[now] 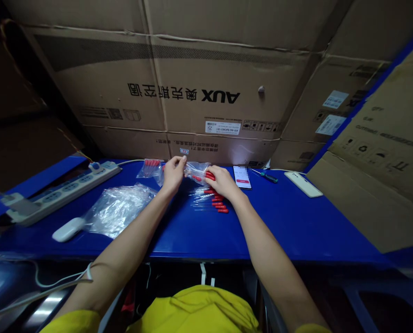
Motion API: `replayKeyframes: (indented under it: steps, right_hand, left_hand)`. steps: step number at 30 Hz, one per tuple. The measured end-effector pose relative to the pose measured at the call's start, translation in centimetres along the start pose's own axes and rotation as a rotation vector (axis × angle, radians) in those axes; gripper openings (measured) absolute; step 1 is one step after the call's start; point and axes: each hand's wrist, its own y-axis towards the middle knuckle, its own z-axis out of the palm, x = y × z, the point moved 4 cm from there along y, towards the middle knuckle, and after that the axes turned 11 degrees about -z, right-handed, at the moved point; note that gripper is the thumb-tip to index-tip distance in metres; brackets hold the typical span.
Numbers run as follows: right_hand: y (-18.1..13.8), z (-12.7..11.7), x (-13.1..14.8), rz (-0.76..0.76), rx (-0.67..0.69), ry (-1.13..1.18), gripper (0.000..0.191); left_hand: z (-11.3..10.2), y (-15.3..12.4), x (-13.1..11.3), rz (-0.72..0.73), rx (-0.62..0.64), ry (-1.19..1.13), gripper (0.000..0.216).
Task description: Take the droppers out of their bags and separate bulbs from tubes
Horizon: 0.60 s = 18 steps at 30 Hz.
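Observation:
My left hand (173, 173) pinches the top edge of a small clear plastic bag (197, 171) above the blue table (289, 222). My right hand (221, 180) is closed on the bag's other side, where red-capped pieces show inside. Below my right hand lies a row of several thin clear tubes with red caps (216, 202) on the table. A second small clear bag with red pieces (150, 167) lies just left of my left hand.
A pile of clear plastic bags (118, 209), a white oblong object (68, 229) and a power strip (59, 192) lie at the left. A phone (242, 176), a green-handled screwdriver (267, 175) and a white flat device (302, 183) lie at the right. Cardboard boxes (199, 88) wall the back and right.

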Motion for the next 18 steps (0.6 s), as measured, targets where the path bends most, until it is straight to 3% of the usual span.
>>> replayKeyframes:
  steps: [7,14,18]
  right_hand:
    - [0.2,0.1,-0.2,-0.01,-0.025,0.002,0.008]
    - [0.2,0.4,-0.1,0.029,-0.046,0.166,0.015]
    - [0.2,0.6,-0.6,0.076,-0.082,0.174,0.011]
  left_hand:
    - [0.3,-0.2,-0.1,-0.034,0.017,-0.048,0.033]
    - [-0.1,-0.8,-0.6,0.117,-0.075,0.005,0.029]
    - [0.7,-1.2,-0.4,0.066,-0.045,-0.031,0.031]
